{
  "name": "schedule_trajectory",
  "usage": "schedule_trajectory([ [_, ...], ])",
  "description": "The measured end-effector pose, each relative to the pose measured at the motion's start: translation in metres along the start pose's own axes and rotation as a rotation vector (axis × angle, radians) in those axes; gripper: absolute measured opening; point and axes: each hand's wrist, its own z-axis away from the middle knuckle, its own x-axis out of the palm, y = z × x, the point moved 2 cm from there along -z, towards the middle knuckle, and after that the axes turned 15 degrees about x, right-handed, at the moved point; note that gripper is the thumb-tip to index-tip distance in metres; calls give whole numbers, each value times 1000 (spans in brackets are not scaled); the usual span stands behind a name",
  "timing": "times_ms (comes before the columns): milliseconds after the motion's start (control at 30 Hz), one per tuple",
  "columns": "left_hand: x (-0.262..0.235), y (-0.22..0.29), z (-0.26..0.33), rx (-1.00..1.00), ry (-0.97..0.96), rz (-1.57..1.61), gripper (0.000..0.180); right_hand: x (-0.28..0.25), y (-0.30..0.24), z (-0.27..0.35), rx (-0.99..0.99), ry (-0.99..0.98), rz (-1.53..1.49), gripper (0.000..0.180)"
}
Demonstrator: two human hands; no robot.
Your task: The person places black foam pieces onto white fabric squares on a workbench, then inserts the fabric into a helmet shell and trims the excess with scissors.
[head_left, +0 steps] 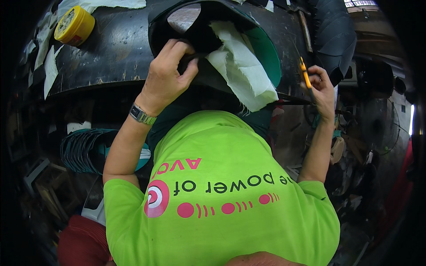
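My left hand (pixel 171 75), with a metal watch (pixel 142 114) on the wrist, pinches the near edge of a curved black piece (pixel 162 29) with a round opening. The pinched bit is mostly hidden by the fingers. A green curved panel (pixel 265 53) lines the right side of this piece. Over it drapes a frayed white cloth (pixel 242 66), its lower end hanging toward my lap. Off to the right, my right hand (pixel 321 88) is closed on yellow-handled scissors (pixel 305 73), seen nearly edge-on with thin dark blades pointing away.
On the dark curved bench (pixel 111 48), a yellow tub (pixel 74 25) stands at far left beside white cloth scraps (pixel 51 71). A hammer (pixel 306 31) lies at far right, next to stacked black curved pieces (pixel 335 35). Nested dark rings (pixel 82 150) sit lower left.
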Motion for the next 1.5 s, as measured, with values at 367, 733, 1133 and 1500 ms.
schedule_trajectory([
  [367, 3, -1, -10, -60, -105, -47, 23, 61, -56, 10, -393, 623, 619, 65],
  [733, -3, -15, -18, -122, -198, 7, 18, 211, -70, 37, -630, -110, 204, 66],
  [1133, -4, 4, -1, -13, -156, 6, 34, 198, -60, 29, -479, -253, 47, 66],
  [1500, -14, 5, 20, 250, -201, -121, 31, 209, -76, 14, -821, -85, 180, 69],
])
